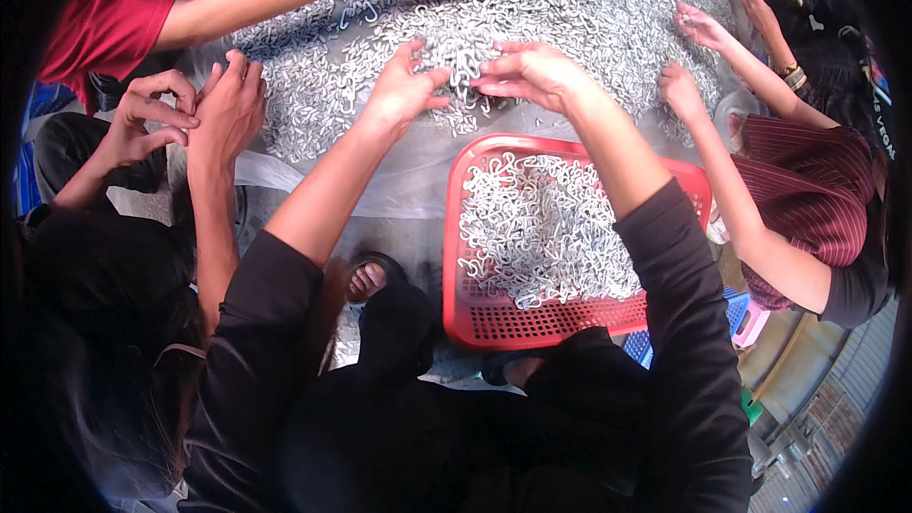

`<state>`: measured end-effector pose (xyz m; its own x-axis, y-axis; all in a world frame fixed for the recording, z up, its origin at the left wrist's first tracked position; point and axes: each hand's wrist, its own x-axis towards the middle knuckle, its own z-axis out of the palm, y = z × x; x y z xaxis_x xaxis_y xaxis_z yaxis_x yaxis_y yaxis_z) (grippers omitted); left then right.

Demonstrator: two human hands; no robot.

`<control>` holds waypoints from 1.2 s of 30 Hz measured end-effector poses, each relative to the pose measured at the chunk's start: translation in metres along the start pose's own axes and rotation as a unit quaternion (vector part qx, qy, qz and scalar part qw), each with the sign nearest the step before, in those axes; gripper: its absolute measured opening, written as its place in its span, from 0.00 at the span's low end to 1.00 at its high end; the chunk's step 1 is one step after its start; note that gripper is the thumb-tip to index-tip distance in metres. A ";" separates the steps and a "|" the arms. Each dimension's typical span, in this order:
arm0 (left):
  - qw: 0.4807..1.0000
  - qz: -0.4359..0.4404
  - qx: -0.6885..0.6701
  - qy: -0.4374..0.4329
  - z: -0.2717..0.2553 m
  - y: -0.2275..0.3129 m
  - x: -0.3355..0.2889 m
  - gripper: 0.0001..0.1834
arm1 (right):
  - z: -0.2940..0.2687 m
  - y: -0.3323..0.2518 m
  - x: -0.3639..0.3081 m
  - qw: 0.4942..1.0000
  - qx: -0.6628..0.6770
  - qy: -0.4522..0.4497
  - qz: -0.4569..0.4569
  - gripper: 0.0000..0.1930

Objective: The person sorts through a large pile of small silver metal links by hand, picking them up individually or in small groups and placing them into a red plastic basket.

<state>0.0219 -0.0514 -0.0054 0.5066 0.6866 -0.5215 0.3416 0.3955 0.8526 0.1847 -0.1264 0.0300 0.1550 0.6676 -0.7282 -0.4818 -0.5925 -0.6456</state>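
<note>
Between my two hands is a bunch of small silvery metal hooks (pixel 460 55), slightly blurred, some dangling from its lower side. My left hand (pixel 404 90) curls its fingers and thumb against the left edge of the bunch. On the opposite edge, my right hand (pixel 534 74) presses its fingertips in, palm turned inward. Beneath and around lies a broad spread of similar silvery pieces (pixel 313 100) on a translucent plastic sheet (pixel 356 185). Close below my right hand stands a red perforated plastic basket (pixel 454 228) with many white-silver hooks (pixel 546 228) inside.
A person in a red sleeve (pixel 123 33) reaches over the pile from the left, and another person's hands (pixel 228 100) meet beside it. At right, other people's hands (pixel 701 27) work along the pile's edge. A blue basket (pixel 638 350) sits partly under the red one.
</note>
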 end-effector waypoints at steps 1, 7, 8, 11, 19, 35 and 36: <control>0.998 0.035 0.053 0.005 -0.008 0.004 0.001 0.32 | -0.002 -0.006 -0.004 0.996 -0.074 0.036 -0.023 0.27; 0.912 0.197 0.358 0.004 -0.022 -0.018 -0.003 0.11 | -0.033 0.026 -0.017 0.926 -0.377 0.001 0.003 0.06; 0.905 0.222 0.363 -0.024 -0.020 -0.028 -0.005 0.10 | -0.042 0.036 -0.016 0.906 -0.422 0.016 -0.010 0.05; 0.841 0.320 0.434 -0.048 -0.011 -0.050 -0.014 0.09 | -0.046 0.043 -0.024 0.876 -0.481 0.038 0.004 0.05; 0.697 0.392 0.598 -0.053 0.007 -0.052 -0.018 0.10 | -0.068 0.039 0.006 0.728 -0.660 0.150 0.107 0.13; 0.871 0.324 0.348 0.124 -0.001 -0.015 0.009 0.15 | 0.033 0.029 0.032 0.763 -0.495 0.264 -0.322 0.12; 0.865 0.335 0.342 0.149 0.000 -0.012 0.017 0.13 | 0.037 0.027 0.034 0.766 -0.498 0.261 -0.313 0.12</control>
<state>0.0262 -0.0444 -0.0248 0.5803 0.7893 0.2004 0.4915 -0.5357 0.6867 0.1451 -0.1025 -0.0037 0.5352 0.8442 -0.0297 0.6833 -0.4533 -0.5724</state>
